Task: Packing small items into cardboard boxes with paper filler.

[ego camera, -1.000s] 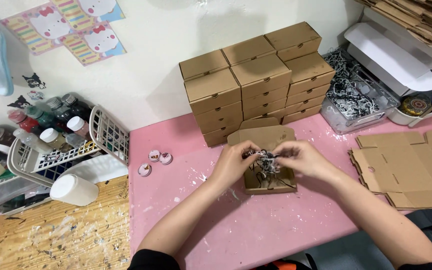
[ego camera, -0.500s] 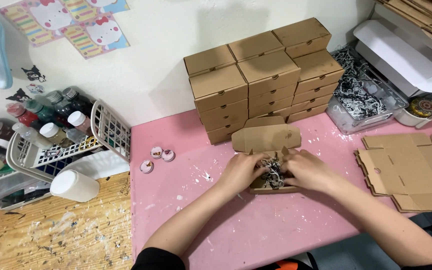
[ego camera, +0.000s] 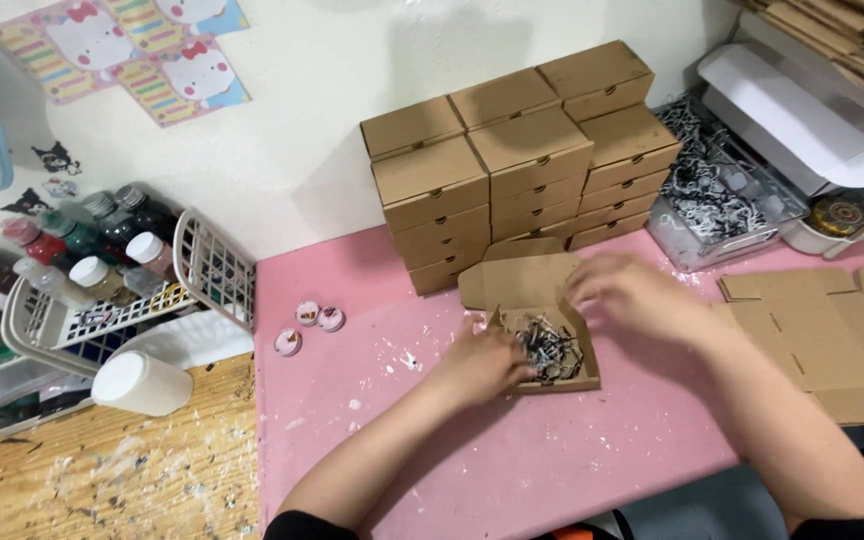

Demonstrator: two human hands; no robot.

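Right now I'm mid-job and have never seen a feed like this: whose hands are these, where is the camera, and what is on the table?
There is no machine here. One camera sits on a person's head and looks down at their own bare hands over a pink table. The left hand rests on the near left edge of a small open box that holds dark shredded paper. The right hand is blurred above the box's right side and seems to hold nothing. Behind stands a stack of closed boxes; flat cardboard lies to the right, three small round caps to the left.
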